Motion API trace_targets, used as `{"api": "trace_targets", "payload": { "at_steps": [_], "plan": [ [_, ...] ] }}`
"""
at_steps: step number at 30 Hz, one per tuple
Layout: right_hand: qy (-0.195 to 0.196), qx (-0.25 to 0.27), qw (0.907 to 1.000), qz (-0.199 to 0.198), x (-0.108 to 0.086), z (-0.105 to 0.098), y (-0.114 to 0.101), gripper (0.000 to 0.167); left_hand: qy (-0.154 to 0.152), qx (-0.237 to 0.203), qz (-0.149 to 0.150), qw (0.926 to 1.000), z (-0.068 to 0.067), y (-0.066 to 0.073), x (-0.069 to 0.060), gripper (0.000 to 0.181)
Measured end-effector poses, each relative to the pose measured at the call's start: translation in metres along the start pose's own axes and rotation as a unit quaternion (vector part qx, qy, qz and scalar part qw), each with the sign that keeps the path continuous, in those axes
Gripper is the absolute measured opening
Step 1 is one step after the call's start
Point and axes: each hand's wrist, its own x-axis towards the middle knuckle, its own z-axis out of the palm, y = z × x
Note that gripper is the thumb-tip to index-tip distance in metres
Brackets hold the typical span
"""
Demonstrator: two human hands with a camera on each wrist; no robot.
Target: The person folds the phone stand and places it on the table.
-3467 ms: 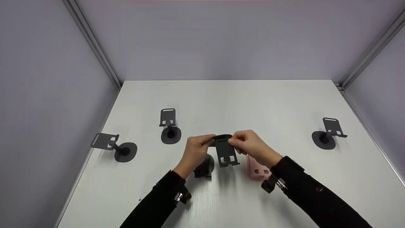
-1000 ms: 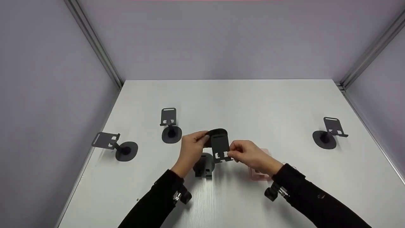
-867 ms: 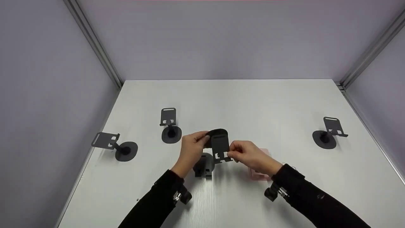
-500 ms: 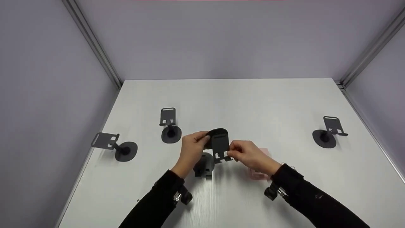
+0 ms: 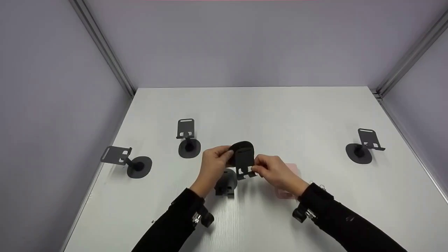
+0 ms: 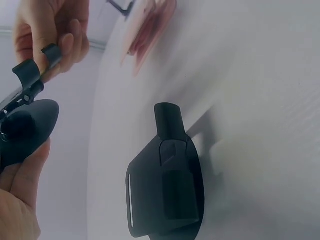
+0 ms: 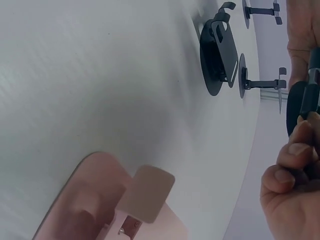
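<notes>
Between my two hands, above the table, is a black phone stand (image 5: 244, 159). My left hand (image 5: 212, 164) grips its rounded base (image 6: 35, 127) at the left edge, thumb on top. With thumb and finger, my right hand (image 5: 274, 171) pinches the lower right corner of the stand's slotted plate, near the small hooked lips (image 6: 27, 72). Under my left hand, a folded black phone stand (image 5: 226, 185) lies on the table; the left wrist view shows it large. A pink folded phone stand (image 5: 293, 168) lies below my right hand, which partly hides it.
Two unfolded black phone stands (image 5: 189, 148) (image 5: 139, 167) stand on the left of the white table (image 5: 273, 115). Another unfolded black stand (image 5: 358, 153) is at the far right. Grey panels (image 5: 231, 45) enclose the back and sides. A tiny dark speck (image 5: 153, 221) lies at front left.
Since the oldest frame, my right hand has moved from the plate's upper edge to its lower corner, and the held stand has shifted slightly left. Over the last second, its base tilts up slightly.
</notes>
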Motion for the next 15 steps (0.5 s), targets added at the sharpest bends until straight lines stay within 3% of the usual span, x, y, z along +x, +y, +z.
{"api": "trace_targets", "payload": {
  "at_steps": [15],
  "plan": [
    [0.030,-0.019,0.9992,-0.018,-0.0003,0.0041,0.0026,0.016,-0.010,-0.042,-0.028,0.9987,0.0017,0.0018,-0.0018,0.017]
  ]
}}
